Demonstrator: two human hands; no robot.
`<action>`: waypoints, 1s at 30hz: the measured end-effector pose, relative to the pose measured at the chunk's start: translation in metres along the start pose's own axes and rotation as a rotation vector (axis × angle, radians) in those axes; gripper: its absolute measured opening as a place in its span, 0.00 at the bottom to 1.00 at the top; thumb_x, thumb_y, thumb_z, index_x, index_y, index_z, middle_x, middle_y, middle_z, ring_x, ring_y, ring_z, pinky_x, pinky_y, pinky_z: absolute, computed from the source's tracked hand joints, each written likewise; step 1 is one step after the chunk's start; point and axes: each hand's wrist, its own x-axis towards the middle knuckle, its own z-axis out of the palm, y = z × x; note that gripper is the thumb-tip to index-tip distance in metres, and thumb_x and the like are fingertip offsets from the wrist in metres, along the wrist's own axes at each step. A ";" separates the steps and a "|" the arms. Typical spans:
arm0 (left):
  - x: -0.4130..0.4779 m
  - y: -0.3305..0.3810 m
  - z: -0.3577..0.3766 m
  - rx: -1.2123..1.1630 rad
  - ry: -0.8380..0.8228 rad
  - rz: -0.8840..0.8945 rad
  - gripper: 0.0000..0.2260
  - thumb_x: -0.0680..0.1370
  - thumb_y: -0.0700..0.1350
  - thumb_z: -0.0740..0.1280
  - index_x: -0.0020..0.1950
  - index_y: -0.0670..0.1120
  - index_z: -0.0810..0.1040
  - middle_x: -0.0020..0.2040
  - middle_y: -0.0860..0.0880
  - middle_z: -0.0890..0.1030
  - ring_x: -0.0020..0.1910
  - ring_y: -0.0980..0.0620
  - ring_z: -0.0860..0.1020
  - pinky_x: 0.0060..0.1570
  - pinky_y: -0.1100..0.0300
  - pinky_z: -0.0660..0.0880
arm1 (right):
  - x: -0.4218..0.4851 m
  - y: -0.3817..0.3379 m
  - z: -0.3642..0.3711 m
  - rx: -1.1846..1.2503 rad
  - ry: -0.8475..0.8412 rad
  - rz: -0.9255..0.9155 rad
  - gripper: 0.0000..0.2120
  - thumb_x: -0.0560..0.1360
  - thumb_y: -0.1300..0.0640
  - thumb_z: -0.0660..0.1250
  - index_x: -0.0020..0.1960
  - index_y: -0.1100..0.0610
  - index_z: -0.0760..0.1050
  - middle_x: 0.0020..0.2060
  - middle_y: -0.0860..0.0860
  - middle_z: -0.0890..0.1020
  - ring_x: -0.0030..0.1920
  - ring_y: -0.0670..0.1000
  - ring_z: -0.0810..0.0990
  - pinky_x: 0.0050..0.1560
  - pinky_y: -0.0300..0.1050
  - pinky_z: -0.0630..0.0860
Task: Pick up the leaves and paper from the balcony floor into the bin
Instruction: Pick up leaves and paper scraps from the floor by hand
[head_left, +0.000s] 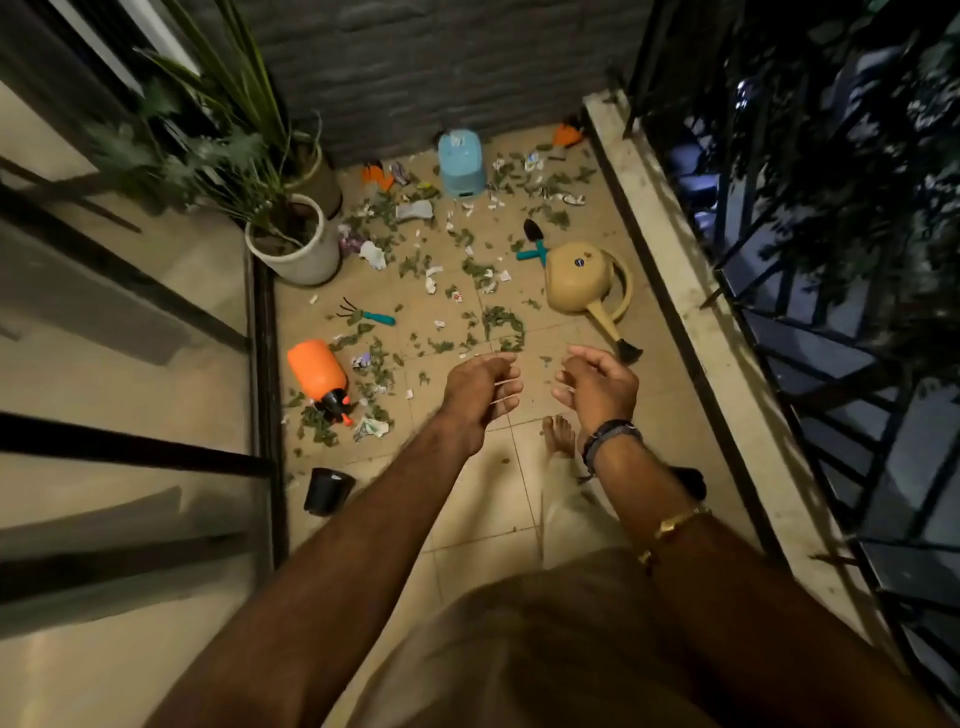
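Green leaves (501, 325) and crumpled white paper scraps (373, 254) lie scattered over the tan tiled balcony floor (665, 405). A light blue bin (461, 163) stands at the far end by the dark wall. My left hand (480, 392) and my right hand (597, 387) are held out side by side above the floor, fingers loosely curled, with nothing in either. A crumpled paper (371, 428) lies near the orange sprayer.
An orange spray bottle (317, 374) lies at the left, a beige watering can (587, 280) at the right, a hand rake (366, 314) and trowel (535, 239) between. White plant pots (296, 249) stand at the left corner. A small black pot (327, 491) sits near. A railing (805, 312) runs along the right.
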 end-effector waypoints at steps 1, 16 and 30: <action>0.023 0.005 0.011 -0.013 0.006 -0.017 0.10 0.81 0.40 0.63 0.59 0.42 0.80 0.45 0.46 0.82 0.38 0.52 0.81 0.38 0.61 0.80 | 0.025 -0.003 0.006 -0.007 0.012 0.016 0.07 0.75 0.64 0.70 0.52 0.58 0.83 0.45 0.56 0.86 0.41 0.51 0.84 0.37 0.44 0.81; 0.405 -0.083 0.067 -0.212 0.086 -0.248 0.14 0.83 0.42 0.59 0.62 0.40 0.80 0.52 0.43 0.84 0.51 0.46 0.83 0.48 0.56 0.81 | 0.428 0.156 0.043 -0.321 0.003 0.083 0.05 0.74 0.61 0.70 0.47 0.52 0.81 0.38 0.53 0.82 0.36 0.51 0.81 0.39 0.49 0.80; 0.636 -0.329 0.041 -0.380 0.004 -0.203 0.13 0.82 0.43 0.62 0.66 0.44 0.77 0.63 0.45 0.80 0.63 0.46 0.79 0.65 0.50 0.75 | 0.627 0.443 0.000 -1.202 0.077 -0.293 0.09 0.80 0.52 0.65 0.57 0.53 0.78 0.53 0.56 0.78 0.48 0.54 0.75 0.44 0.38 0.63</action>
